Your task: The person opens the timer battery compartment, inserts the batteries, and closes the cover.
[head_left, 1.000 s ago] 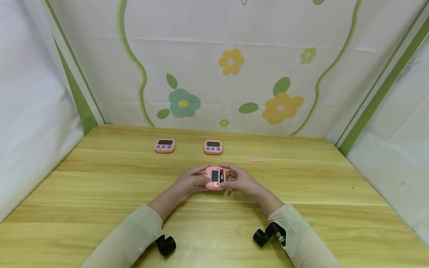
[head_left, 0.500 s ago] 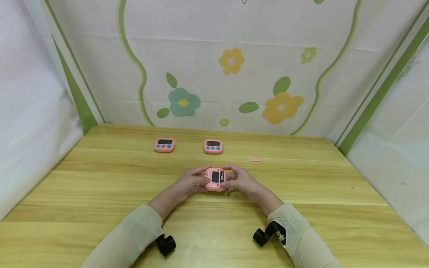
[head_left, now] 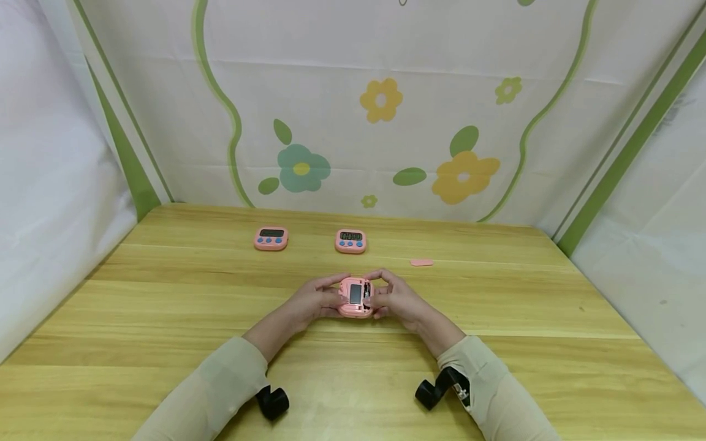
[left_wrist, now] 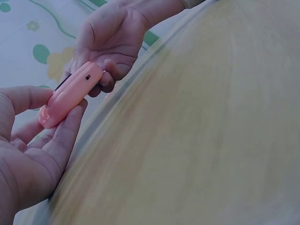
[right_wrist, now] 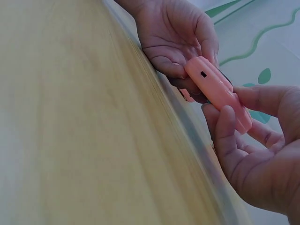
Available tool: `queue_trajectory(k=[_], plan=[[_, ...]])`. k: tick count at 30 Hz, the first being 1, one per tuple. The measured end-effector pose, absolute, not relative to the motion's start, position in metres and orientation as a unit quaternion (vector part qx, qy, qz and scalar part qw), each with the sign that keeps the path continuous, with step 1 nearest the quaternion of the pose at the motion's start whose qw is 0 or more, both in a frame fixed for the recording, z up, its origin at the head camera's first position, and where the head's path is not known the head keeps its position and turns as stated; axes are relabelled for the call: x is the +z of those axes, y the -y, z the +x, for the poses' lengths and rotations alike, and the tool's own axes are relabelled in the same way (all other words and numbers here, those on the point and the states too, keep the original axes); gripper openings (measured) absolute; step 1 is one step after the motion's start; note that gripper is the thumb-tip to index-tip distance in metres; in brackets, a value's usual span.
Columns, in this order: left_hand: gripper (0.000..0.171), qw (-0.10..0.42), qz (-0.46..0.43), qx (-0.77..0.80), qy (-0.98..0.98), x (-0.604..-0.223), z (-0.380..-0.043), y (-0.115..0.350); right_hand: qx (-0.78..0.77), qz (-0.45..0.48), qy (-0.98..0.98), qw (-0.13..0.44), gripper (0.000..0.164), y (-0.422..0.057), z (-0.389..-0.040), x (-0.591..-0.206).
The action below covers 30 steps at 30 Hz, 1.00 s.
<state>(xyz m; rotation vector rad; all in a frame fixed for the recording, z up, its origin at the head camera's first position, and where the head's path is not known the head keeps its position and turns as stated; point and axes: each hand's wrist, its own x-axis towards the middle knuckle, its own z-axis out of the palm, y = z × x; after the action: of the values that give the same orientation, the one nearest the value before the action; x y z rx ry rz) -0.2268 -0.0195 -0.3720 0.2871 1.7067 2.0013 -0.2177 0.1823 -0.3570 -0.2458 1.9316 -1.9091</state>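
Observation:
A pink digital timer (head_left: 347, 312) is held back side up above the table between both hands. Its back carries a dark rectangular panel, and its battery slot on the right side is uncovered, with a battery inside. My left hand (head_left: 310, 303) grips the left edge, thumb on the back and fingers beneath. The right hand (head_left: 401, 300) holds the right edge, its thumb pressing at the battery slot. Both wrist views show the timer's pink side (left_wrist: 77, 91) with a small dark slot. A pink battery cover (head_left: 421, 263) lies on the table beyond the right hand.
Two more pink timers with blue buttons lie face up toward the back: the left timer (head_left: 271, 239) and the middle timer (head_left: 350, 241), which shows digits. The wooden table (head_left: 165, 318) ends at a white flowered curtain (head_left: 342, 110). A black wrist camera (head_left: 273, 403) hangs under each sleeve.
Both hands have brought the timer slightly nearer and a little to the right. The right thumb has moved up along the battery slot. The other timers and the cover lie still.

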Motion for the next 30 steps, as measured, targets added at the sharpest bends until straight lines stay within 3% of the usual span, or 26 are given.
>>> queue_trajectory(k=[15, 30], plan=[[0.055, 0.239, 0.137, 0.744, -0.609, -0.371, -0.225, 0.022, -0.676, -0.083, -0.694, 0.233, 0.052, -0.186, -0.222, -0.354], [0.054, 0.243, 0.1, 0.748, -0.609, -0.371, -0.227, 0.019, -0.65, -0.091, -0.747, 0.105, 0.045, -0.235, -0.241, -0.33]])
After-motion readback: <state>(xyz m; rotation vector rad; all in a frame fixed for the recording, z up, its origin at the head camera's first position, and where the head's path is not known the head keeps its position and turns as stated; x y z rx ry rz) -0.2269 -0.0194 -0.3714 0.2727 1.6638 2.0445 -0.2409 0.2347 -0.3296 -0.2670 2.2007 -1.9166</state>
